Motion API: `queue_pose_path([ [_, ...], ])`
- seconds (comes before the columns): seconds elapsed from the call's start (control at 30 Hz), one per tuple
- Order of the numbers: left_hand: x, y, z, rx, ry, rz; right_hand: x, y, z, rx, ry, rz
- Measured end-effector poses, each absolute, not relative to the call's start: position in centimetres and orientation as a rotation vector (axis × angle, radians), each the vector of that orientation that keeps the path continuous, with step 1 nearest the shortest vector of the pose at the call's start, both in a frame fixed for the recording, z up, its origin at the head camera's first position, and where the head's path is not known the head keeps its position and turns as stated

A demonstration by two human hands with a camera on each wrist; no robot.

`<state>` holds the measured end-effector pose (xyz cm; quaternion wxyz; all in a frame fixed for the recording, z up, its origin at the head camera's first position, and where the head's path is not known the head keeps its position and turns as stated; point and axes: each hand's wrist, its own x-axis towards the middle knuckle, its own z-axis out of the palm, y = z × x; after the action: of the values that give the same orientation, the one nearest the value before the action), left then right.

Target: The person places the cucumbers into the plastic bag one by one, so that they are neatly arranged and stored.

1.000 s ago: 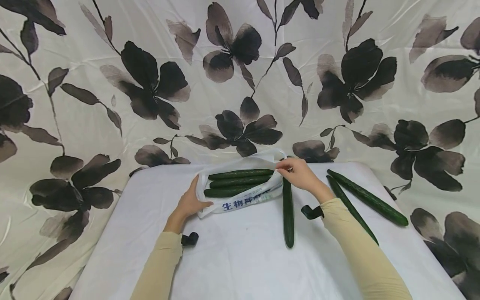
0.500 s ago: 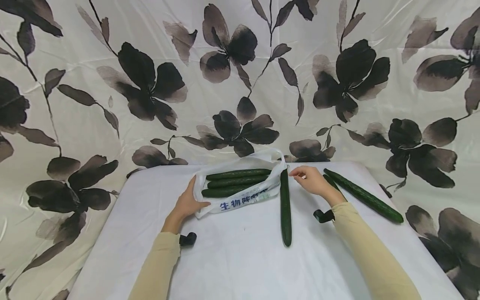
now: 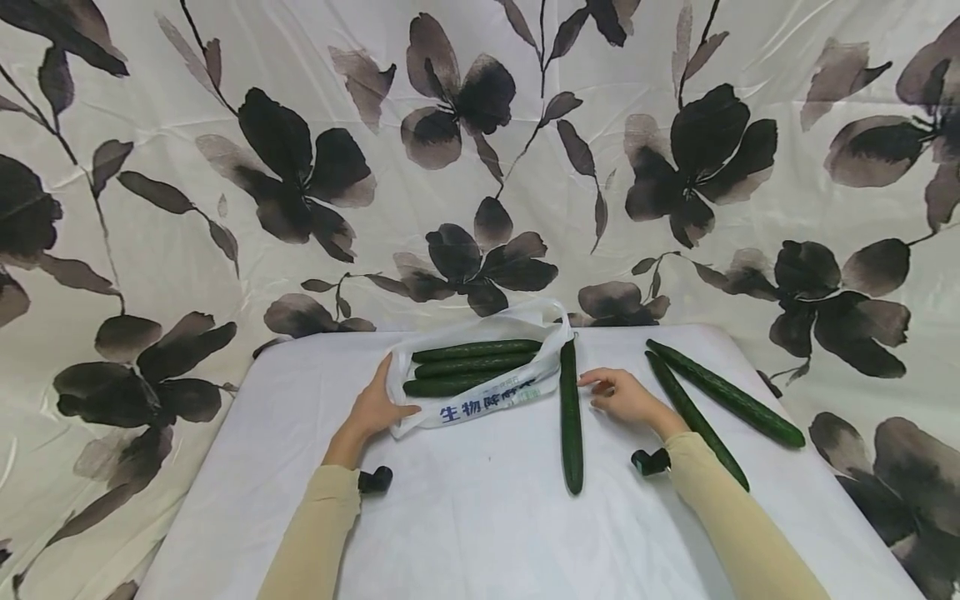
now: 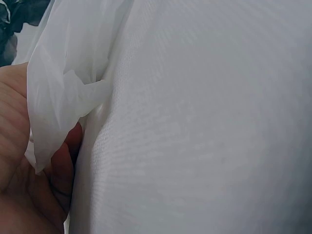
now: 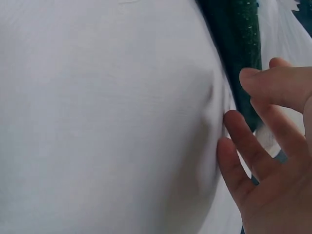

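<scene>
- Our left hand (image 3: 375, 406) spread at nine o'clock on the bag (image 3: 480, 407).
- Our right hand (image 3: 624, 398), loosely spread, hung beside the bag's four-o'clock cucumber (image 3: 572, 421).
- We judged a mid-length grip steadiest.

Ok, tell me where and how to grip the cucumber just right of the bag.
Probably best around the middle of the cucumber, from its right side and above, gripping across its width: it is long, slender and lies flat, near to far. The bag crowds its far half on the left, while the right hand is just to its right.
</scene>
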<state>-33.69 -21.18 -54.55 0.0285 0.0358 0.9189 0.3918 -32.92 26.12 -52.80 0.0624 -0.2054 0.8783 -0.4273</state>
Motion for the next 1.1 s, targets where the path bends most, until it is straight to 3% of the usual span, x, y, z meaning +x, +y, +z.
queue_pose_path([
  [0.73, -33.5, -21.4, -54.5, 0.109, 2.838, 1.195, -32.6, 23.3, -52.7, -1.056, 2.853, -0.757],
  [0.93, -33.5, -21.2, -54.7, 0.107, 2.824, 1.210, -31.7, 22.2, -52.7, -1.019, 2.929, -0.624],
  [1.1, -33.6, -21.3, -54.8, 0.117, 2.835, 1.220, -30.6, 22.6, -52.6, -0.986, 2.692, -0.873],
])
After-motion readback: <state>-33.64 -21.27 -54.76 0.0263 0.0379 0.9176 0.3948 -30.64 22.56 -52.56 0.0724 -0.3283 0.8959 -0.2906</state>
